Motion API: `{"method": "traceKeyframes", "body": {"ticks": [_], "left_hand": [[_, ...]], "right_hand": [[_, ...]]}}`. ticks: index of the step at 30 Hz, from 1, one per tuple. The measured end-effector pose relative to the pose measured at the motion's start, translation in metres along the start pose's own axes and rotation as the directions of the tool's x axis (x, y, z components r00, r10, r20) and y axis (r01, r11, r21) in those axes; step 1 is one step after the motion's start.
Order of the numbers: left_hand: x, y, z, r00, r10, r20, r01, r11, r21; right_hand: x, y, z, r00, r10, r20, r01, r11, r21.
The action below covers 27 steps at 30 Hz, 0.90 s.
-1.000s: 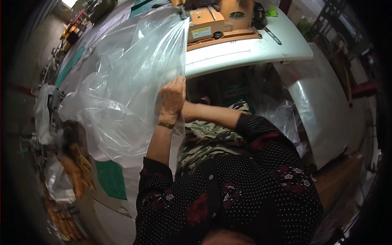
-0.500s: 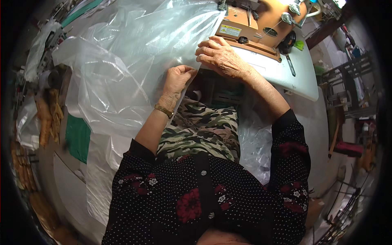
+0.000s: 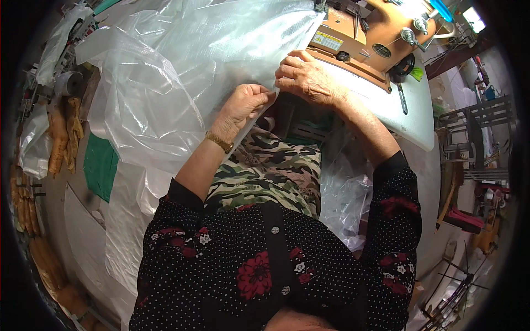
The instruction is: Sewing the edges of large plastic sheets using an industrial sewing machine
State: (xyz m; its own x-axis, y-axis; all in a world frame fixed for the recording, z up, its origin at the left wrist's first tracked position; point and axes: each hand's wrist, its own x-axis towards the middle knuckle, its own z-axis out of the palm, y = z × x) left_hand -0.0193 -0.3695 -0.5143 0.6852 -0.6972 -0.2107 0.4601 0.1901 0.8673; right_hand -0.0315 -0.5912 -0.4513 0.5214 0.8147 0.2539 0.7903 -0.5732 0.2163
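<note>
A large sheet of clear, crinkled plastic film (image 3: 160,94) spreads over the left and far side, its edge running up to the front of an orange-brown sewing machine (image 3: 353,47). My left hand (image 3: 243,106) is closed, pinching that edge between thumb and fingers just above my lap. Close beside it, a little farther and to the right, my right hand (image 3: 309,77) has its fingers curled down over the same edge. The right fingertips are partly hidden behind the hand. Between the hands and the machine, the film's edge looks drawn fairly straight.
The machine stands on a pale table (image 3: 414,124) with a rounded corner. A slim dark cutter or snips (image 3: 402,99) lies right of it. More clear plastic (image 3: 345,193) hangs right of my lap. At the left are a green cloth or sheet (image 3: 101,168) and a roll (image 3: 69,84).
The view has shifted slightly, so the machine appears farther right. My left fingertips have come a little nearer the right hand; both hands keep hold of the film's edge.
</note>
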Motion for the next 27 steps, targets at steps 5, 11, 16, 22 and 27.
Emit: {"method": "traceKeyframes", "body": {"ticks": [5,11,16,22,27], "left_hand": [[-0.022,-0.001,0.035,0.700,0.713,0.021,-0.241,0.209,0.948],[-0.014,0.001,0.054,0.591,0.803,0.074,-0.186,0.046,0.981],[-0.016,-0.002,0.049,0.628,0.777,0.031,-0.188,0.113,0.976],[-0.022,0.003,0.047,0.553,0.831,0.065,-0.329,0.145,0.933],[-0.026,0.006,0.050,0.581,0.808,0.096,-0.336,0.131,0.933]], "right_hand": [[0.001,-0.002,-0.001,1.000,0.009,0.000,-0.009,0.998,0.055],[0.005,-0.007,-0.002,0.999,0.045,-0.031,-0.043,0.998,0.046],[0.007,-0.006,-0.006,0.997,0.071,-0.013,-0.070,0.995,0.071],[0.006,0.017,-0.023,0.973,0.191,-0.129,-0.167,0.970,0.178],[0.006,0.024,-0.029,0.970,0.211,-0.117,-0.179,0.955,0.238]]}}
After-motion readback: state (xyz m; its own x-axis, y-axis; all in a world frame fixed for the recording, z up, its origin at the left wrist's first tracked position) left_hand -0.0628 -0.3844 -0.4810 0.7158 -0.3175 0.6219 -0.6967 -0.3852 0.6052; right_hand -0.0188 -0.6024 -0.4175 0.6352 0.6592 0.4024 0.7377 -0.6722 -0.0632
